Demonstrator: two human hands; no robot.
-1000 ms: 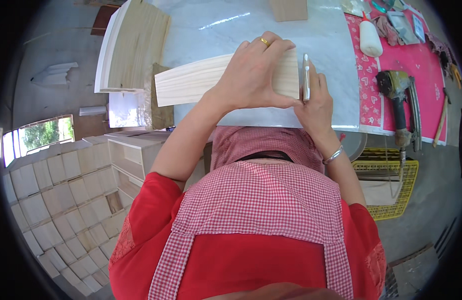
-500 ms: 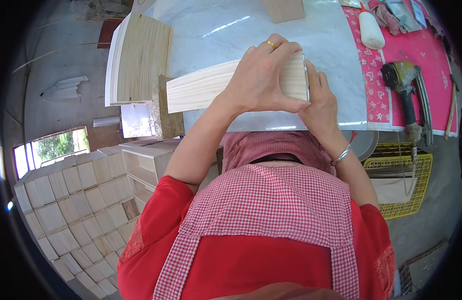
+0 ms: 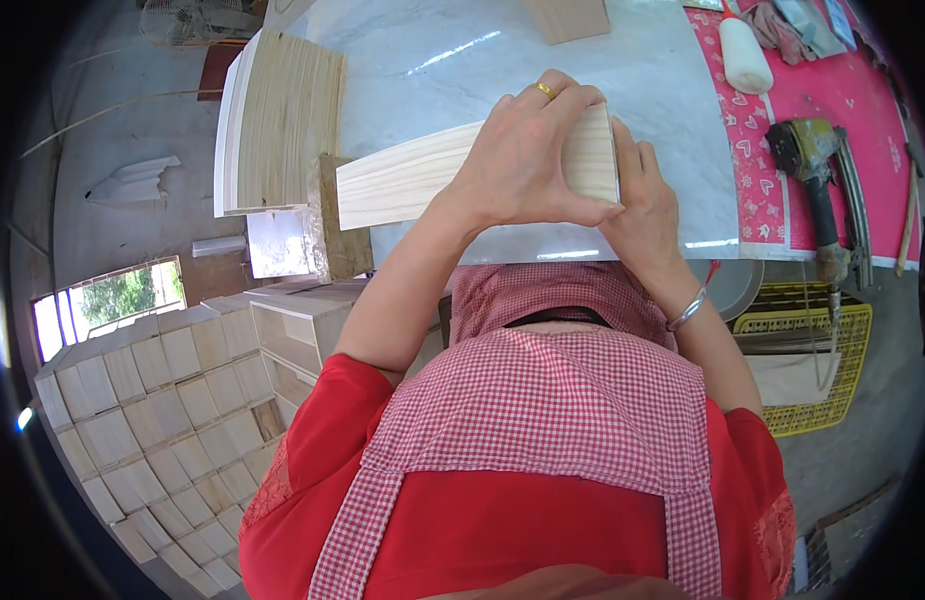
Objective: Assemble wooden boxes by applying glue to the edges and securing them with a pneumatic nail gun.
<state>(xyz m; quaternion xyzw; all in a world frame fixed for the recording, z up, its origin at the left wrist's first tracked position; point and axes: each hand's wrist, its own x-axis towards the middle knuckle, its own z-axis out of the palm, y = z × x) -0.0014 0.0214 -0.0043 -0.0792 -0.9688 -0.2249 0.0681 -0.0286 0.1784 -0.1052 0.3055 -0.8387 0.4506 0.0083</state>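
my left hand (image 3: 522, 160) grips the board (image 3: 407, 175) by its long edges, top middle of the frame, likely to keep it still, with my right hand (image 3: 647, 212) at its right end, grip hidden.

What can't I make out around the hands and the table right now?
All in the head view:
- Middle of the long, pale wooden board: covered by the bare left hand with a gold ring.
- Palm of the bare right hand: turned from view; the hand itself hides it.
- Far end of the flat, tan panel: cut off by the top edge.
- Rounded grey vessel: partly hidden by the right forearm.
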